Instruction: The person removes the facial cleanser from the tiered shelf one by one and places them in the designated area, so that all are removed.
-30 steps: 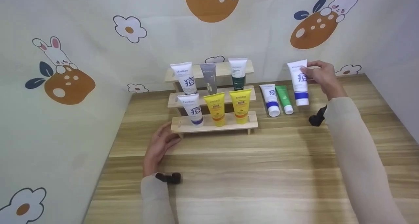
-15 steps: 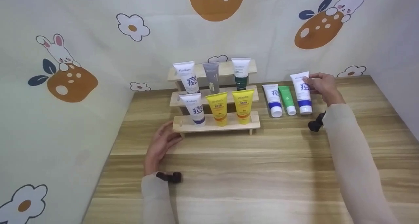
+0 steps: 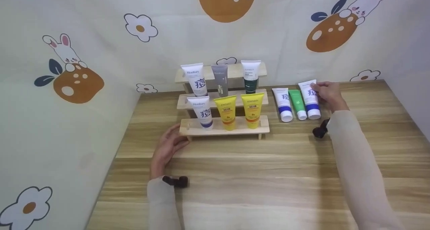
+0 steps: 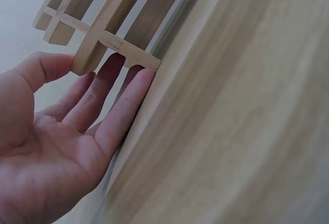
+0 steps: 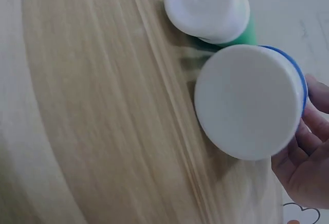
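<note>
My right hand point(image 3: 331, 93) pinches a white tube with a blue band point(image 3: 310, 100) near its flat top end, its cap toward me. In the right wrist view that tube's round white cap point(image 5: 249, 103) hides much of its body. Beside it on its left are a green tube point(image 3: 297, 104) and another white-and-blue tube point(image 3: 283, 104). My left hand point(image 3: 168, 147) holds the left end of a stepped wooden display rack point(image 3: 218, 131). In the left wrist view the thumb touches the plank's end, with the fingers point(image 4: 126, 100) by the leg below.
On the rack's lower step stand a white-and-blue tube point(image 3: 200, 113) and two yellow tubes point(image 3: 253, 110). Behind them are another white-and-blue tube point(image 3: 195, 78), a grey tube point(image 3: 220, 80) and a white-and-green tube point(image 3: 251, 76). A patterned wall point(image 3: 174, 31) backs the wooden table point(image 3: 248, 186).
My right hand has lowered the white-and-blue tube toward the table and brought it close beside the green tube. The left hand stays at the rack's end. The view has shifted slightly.
</note>
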{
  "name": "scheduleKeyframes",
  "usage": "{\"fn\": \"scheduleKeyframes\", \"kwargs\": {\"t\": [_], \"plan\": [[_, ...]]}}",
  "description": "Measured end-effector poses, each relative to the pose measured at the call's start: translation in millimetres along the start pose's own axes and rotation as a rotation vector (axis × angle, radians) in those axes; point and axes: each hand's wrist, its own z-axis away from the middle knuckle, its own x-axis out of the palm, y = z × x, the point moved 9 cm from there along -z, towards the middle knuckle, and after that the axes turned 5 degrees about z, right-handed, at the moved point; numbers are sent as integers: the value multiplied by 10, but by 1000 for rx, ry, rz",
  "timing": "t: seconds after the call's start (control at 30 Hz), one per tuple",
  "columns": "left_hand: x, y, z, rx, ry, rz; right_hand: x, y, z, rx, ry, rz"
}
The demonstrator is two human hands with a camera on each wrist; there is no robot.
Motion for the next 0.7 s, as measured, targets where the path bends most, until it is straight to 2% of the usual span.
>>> {"fn": "scheduleKeyframes", "kwargs": {"t": [0.2, 0.6, 0.7], "plan": [[-8, -8, -7, -2, 8, 1, 10, 74, -67, 25, 28, 13], [-24, -16, -7, 8, 15, 1, -31, 116, -50, 59, -7, 23], [-12, -22, -8, 6, 12, 4, -40, 70, -5, 42, -21, 62]]}}
